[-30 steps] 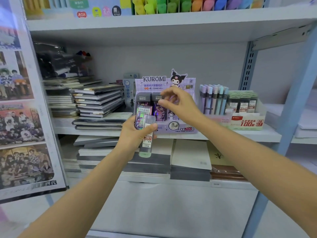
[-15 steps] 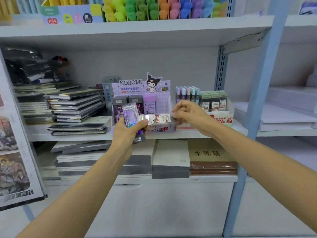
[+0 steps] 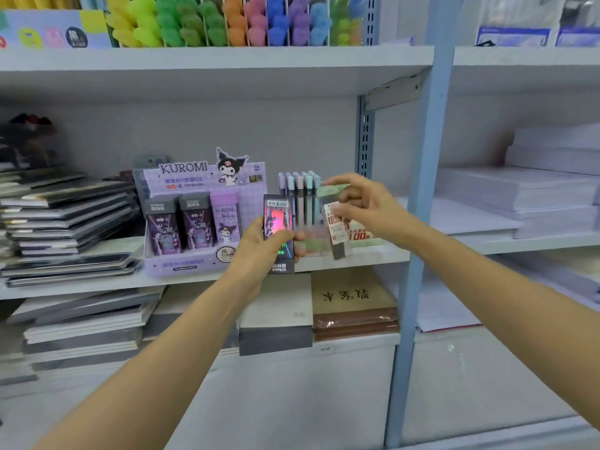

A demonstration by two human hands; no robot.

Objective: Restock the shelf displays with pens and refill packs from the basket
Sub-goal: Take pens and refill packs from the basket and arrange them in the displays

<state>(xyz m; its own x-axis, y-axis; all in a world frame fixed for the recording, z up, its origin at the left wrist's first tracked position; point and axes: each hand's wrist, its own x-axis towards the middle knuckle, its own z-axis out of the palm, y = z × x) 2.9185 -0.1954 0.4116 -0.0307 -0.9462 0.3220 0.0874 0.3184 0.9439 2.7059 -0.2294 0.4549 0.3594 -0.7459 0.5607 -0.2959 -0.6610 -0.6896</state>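
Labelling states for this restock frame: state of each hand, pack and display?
left hand: grips the holographic pack.
holographic pack: upright, held off the shelf.
right hand: pinches the clear refill case.
clear refill case: in the air, green cap up.
purple display box: three packs standing in view.
pens: upright in their display.

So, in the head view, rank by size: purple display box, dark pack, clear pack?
1. purple display box
2. dark pack in the left hand and clear pack in the right hand: alike, too close to rank.
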